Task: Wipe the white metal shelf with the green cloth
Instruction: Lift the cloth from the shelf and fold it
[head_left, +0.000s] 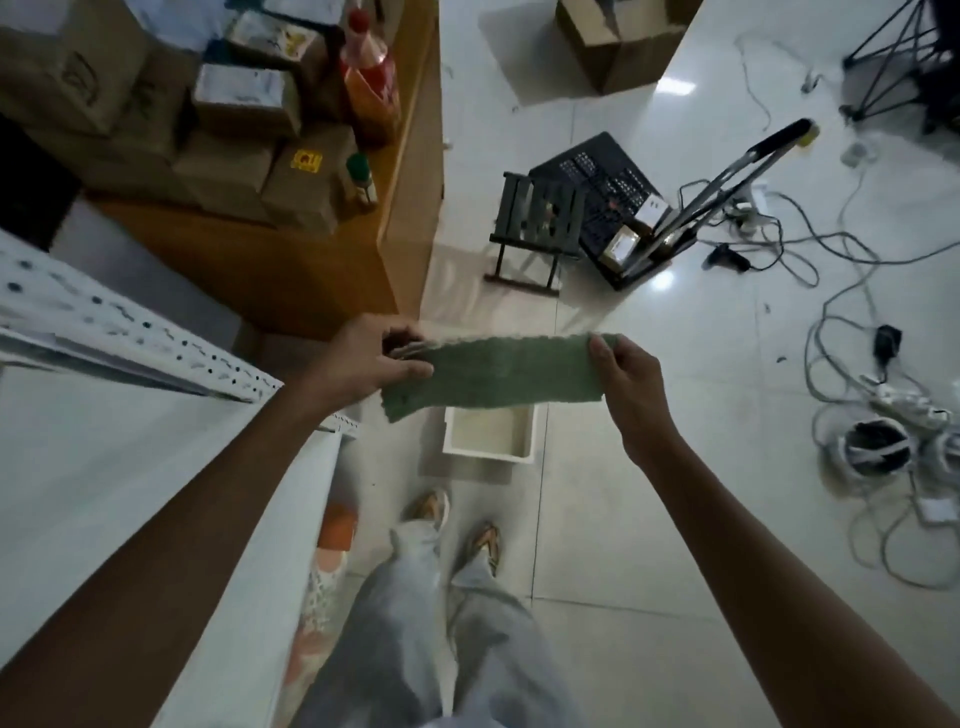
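The green cloth (493, 374) is stretched flat in the air between both hands, above the floor in front of me. My left hand (371, 358) pinches its left end with thumb and curled fingers. My right hand (626, 379) grips its right end, thumb on top. The white metal shelf (156, 467) lies to my left, under my left forearm; its perforated upright post (130, 332) runs along the far edge. The cloth is apart from the shelf, to its right.
A wooden table (291, 260) with cardboard boxes and bottles stands beyond the shelf. A white tub (488, 436) sits on the floor below the cloth. A small dark stool (535, 228), a black crate, a trolley handle and tangled cables (857, 415) lie to the right.
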